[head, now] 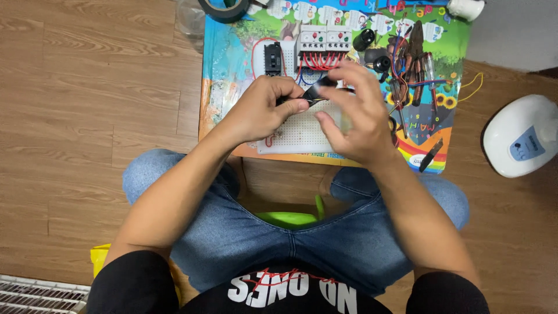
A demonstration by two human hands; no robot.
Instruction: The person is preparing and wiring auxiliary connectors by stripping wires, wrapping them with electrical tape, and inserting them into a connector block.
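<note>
Both hands, left (pixel 261 110) and right (pixel 354 113), pinch a strip of seemingly black tape (pixel 317 90) above the white breadboard (pixel 302 134)

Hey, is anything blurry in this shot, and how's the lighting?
Head view: the right hand is smeared by motion blur, the left hand and the white perforated board stay sharp; light is soft and even, with faint shadows and no strong glare on the wood floor.
</note>
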